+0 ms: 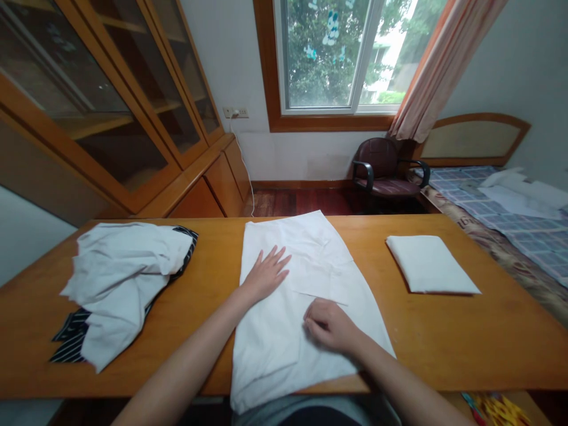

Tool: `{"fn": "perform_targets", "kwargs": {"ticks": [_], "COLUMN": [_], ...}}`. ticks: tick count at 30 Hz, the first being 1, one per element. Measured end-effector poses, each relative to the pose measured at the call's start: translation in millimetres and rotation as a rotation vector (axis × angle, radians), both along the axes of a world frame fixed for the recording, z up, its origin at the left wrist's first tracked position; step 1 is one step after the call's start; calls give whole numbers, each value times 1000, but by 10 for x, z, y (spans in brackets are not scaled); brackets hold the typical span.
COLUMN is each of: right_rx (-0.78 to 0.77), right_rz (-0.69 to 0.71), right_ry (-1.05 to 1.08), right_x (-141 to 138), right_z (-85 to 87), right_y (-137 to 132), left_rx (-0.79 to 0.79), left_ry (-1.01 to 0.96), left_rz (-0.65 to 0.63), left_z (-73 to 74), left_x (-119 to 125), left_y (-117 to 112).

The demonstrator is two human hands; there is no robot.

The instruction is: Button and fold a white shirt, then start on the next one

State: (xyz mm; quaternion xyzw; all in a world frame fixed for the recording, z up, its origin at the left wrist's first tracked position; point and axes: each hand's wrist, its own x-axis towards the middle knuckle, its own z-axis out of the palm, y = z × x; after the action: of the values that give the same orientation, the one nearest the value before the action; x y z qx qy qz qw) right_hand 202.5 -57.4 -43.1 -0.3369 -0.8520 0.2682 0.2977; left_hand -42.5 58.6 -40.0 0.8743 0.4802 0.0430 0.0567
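Observation:
A white cloth [275, 343] lies spread lengthwise across the middle of the wooden table [465, 349], its near end hanging over the front edge. My left hand [265, 273] rests flat on the cloth's left part with fingers spread, open. My right hand [329, 324] sits on the cloth nearer to me, fingers curled and pinching a fold of the fabric. A folded flap edge runs between the two hands.
A crumpled pile of white garments [119, 278] over a striped dark cloth [71, 340] lies at the table's left. A neatly folded white cloth [429, 263] sits at the right. Behind the table stand a dark armchair [386, 168], a wooden cabinet [110, 118] and a bed [519, 219].

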Motion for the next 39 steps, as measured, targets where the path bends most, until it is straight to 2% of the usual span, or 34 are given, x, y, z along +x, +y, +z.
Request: {"fn": "perform_targets", "kwargs": {"ticks": [2, 4, 8, 18, 22, 25, 29, 32, 35, 39], "right_rx": [18, 43, 76, 67, 81, 87, 91, 99, 103, 88], "right_rz": [-14, 14, 61, 62, 69, 71, 54, 38, 11, -64], "right_ry": [-28, -57, -106, -173, -177, -183, -181, -179, -189, -202], "right_x": [-1, -10, -35, -42, -41, -43, -49, -53, -51, -46], "right_z": [-47, -90, -126, -53, -53, -59, -75, -83, -83, -100], "right_y": [-2, -5, -13, -31, -28, -24, -21, -18, -14, -8], "left_rx": [14, 25, 16, -12, -3, 9, 56, 53, 41, 99], "left_ry": [11, 20, 27, 9, 0, -2, -26, -26, -12, 11], "left_rz": [-6, 29, 126, 292, 384, 428, 454, 385, 238, 75], "left_z": [-42, -75, -99, -169, -190, -185, -151, -112, -89, -110], "left_x": [64, 99, 114, 89, 94, 110, 122, 132, 155, 210], "left_y": [-118, -113, 141, 822, 985, 1008, 874, 625, 225, -486]}}
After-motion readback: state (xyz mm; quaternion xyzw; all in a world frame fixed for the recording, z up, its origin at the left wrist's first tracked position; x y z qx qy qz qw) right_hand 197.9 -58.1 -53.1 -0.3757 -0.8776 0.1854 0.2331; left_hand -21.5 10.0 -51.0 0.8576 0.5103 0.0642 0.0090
